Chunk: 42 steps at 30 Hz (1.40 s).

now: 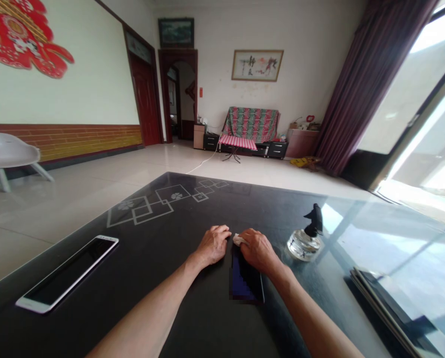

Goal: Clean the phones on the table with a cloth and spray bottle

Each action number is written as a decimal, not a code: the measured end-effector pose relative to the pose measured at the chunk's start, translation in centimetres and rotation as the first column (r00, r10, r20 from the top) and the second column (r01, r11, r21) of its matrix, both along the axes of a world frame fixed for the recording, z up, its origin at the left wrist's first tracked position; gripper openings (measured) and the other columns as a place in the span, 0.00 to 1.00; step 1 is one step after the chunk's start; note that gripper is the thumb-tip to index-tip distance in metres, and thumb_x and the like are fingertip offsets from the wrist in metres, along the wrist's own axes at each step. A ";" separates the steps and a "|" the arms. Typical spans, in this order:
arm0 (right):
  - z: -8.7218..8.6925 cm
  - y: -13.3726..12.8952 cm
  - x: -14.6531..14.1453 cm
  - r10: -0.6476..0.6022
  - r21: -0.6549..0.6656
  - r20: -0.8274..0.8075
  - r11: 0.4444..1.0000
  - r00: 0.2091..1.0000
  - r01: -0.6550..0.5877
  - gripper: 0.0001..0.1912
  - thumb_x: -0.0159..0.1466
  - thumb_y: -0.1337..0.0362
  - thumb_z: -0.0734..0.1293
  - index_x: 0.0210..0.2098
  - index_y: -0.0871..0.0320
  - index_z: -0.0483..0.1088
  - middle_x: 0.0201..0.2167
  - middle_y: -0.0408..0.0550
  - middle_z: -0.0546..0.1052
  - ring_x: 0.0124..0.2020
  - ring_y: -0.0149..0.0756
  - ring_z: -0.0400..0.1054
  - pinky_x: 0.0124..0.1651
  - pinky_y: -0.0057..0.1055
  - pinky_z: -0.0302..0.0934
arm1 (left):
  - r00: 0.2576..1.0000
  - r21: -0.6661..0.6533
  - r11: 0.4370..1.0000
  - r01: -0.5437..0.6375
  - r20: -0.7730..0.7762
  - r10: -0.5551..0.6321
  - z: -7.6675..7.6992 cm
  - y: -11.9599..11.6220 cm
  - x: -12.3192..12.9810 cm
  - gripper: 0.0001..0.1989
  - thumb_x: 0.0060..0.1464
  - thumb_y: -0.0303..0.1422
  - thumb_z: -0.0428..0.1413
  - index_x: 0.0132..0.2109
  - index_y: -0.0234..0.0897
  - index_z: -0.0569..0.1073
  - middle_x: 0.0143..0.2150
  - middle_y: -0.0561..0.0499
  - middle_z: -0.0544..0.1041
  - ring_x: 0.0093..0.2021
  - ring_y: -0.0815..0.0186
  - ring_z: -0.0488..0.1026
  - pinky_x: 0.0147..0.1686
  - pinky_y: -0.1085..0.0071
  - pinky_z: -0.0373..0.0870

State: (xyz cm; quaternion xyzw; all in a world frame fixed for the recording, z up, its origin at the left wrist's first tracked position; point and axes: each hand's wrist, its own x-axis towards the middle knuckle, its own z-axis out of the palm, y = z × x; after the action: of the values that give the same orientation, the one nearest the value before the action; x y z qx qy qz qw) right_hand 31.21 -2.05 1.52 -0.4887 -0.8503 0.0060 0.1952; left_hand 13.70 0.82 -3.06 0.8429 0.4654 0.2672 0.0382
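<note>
A dark phone or tablet with a bluish screen lies on the black glossy table, its far end under my right hand. That hand is closed on a small white cloth or tissue and presses it near the device's upper edge. Just left of the device, my left hand rests on the table with its fingers curled; whether it holds anything is hidden. To the right of my right hand stands a clear spray bottle with a black trigger head.
A white-framed phone lies at the left of the table. Flat dark-edged items sit near the right edge. Beyond the table are a white chair, a small striped-top table and a purple curtain.
</note>
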 end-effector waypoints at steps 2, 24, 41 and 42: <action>0.1 -0.2 -0.1 0.013 -0.009 -0.003 1.000 1.000 -0.013 0.13 0.59 0.76 0.59 0.32 0.59 0.73 0.35 0.48 0.76 0.40 0.35 0.68 0.47 0.29 0.57 | 1.000 -0.007 1.000 0.001 0.000 -0.001 0.1 0.0 0.0 0.18 0.54 0.21 0.49 0.48 0.37 0.76 0.54 0.48 0.74 0.53 0.60 0.69 0.56 0.64 0.66; 1.4 -2.0 -0.8 0.037 -0.063 0.094 0.998 0.995 -0.031 0.13 0.60 0.76 0.57 0.34 0.60 0.71 0.36 0.50 0.74 0.39 0.35 0.66 0.48 0.30 0.55 | 0.999 -0.052 0.999 -0.016 -0.031 0.014 0.4 -0.2 0.1 0.18 0.57 0.23 0.48 0.48 0.44 0.77 0.54 0.51 0.73 0.53 0.61 0.68 0.55 0.64 0.66; 2.1 -12.0 1.1 0.184 -0.215 0.073 0.963 0.980 -0.165 0.12 0.60 0.76 0.58 0.36 0.55 0.68 0.38 0.46 0.71 0.39 0.36 0.62 0.45 0.32 0.56 | 1.000 -0.059 0.998 -0.017 0.009 0.018 0.6 -0.5 0.2 0.18 0.57 0.23 0.48 0.47 0.43 0.78 0.54 0.51 0.73 0.54 0.60 0.68 0.56 0.64 0.66; 2.1 -12.0 1.1 0.187 -0.212 0.087 0.963 0.979 -0.165 0.12 0.60 0.76 0.58 0.36 0.55 0.68 0.38 0.45 0.71 0.39 0.36 0.62 0.45 0.32 0.56 | 1.000 -0.057 0.998 -0.015 0.011 0.016 0.6 -0.5 0.2 0.18 0.56 0.23 0.48 0.47 0.43 0.78 0.54 0.51 0.73 0.54 0.60 0.68 0.56 0.64 0.66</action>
State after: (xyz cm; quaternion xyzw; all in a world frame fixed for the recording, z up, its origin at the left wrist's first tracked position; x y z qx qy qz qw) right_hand 32.33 -14.00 3.62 -0.4282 -0.8944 0.0843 0.0975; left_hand 13.94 0.33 -2.42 0.8362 0.4792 0.2591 0.0628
